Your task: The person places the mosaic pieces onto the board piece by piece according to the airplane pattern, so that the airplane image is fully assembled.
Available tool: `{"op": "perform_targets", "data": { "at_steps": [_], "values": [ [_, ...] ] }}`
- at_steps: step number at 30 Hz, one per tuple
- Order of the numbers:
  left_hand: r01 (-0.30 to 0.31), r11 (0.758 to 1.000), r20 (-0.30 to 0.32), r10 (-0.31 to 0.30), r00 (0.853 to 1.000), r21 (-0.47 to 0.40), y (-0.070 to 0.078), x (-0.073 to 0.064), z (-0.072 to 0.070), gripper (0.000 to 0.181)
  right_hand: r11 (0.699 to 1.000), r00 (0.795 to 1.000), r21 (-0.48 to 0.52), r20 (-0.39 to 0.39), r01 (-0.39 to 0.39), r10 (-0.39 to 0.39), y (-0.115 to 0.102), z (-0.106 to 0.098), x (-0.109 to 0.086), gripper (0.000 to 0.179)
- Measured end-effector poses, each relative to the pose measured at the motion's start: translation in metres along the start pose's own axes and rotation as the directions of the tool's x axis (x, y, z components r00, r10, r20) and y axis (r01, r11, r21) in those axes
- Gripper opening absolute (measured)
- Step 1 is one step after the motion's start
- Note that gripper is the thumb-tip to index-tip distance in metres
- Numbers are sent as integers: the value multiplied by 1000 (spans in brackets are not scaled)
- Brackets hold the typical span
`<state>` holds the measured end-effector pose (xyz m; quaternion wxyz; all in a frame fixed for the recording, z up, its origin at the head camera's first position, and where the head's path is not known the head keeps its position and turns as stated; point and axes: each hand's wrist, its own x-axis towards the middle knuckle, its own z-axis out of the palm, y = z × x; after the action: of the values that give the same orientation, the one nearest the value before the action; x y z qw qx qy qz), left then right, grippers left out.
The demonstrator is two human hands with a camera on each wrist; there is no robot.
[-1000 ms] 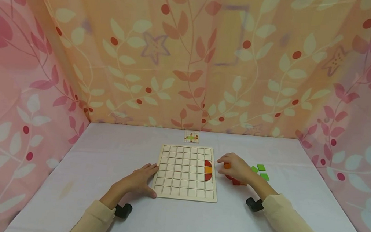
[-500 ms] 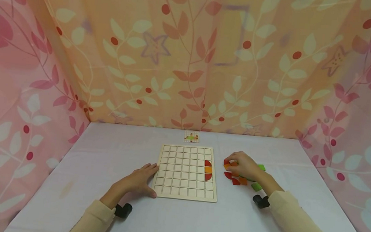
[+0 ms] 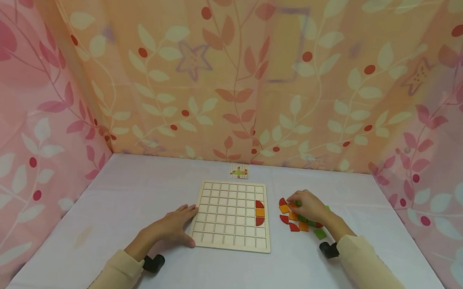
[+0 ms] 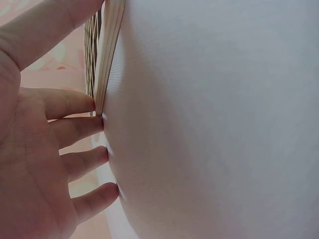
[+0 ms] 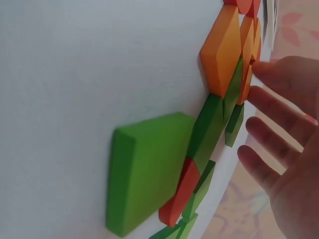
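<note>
My left hand [image 3: 175,224] lies with fingers extended against the left edge of a pale wooden grid board [image 3: 226,247]; in the left wrist view its fingertips touch the table beside the board's edge [image 4: 110,50]. Over a loose pile of coloured tiles, my right hand [image 3: 310,206] reaches down, partly hiding them. The right wrist view shows its thumb and fingers apart, tips close to a small orange tile [image 5: 246,87]; contact is hard to judge. On the board's right column sit an orange square [image 3: 260,212] and two red quarter-round tiles, one above [image 3: 259,204] and one below [image 3: 259,221].
A small pattern card [image 3: 239,171] lies behind the board. Around my right hand are red quarter-rounds [image 3: 284,219], orange tiles [image 3: 303,226] and green tiles [image 3: 320,234]. Floral cloth [image 3: 238,71] walls the table on three sides.
My right hand has moved right from near the board's edge to above the tile pile, uncovering red and orange tiles at its left. My left hand and the board stay put.
</note>
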<state>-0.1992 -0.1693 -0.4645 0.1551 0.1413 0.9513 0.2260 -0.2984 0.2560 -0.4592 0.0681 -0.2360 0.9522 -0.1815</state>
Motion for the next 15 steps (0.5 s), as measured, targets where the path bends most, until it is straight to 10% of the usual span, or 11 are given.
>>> {"op": "perform_targets", "data": {
  "at_steps": [15],
  "values": [
    [19, 1000, 3, -19, 1000, -4, 1, 1, 1, 104, 996, 1000, -85, 5, 22, -22, 2, 1, 4, 23]
  ]
}}
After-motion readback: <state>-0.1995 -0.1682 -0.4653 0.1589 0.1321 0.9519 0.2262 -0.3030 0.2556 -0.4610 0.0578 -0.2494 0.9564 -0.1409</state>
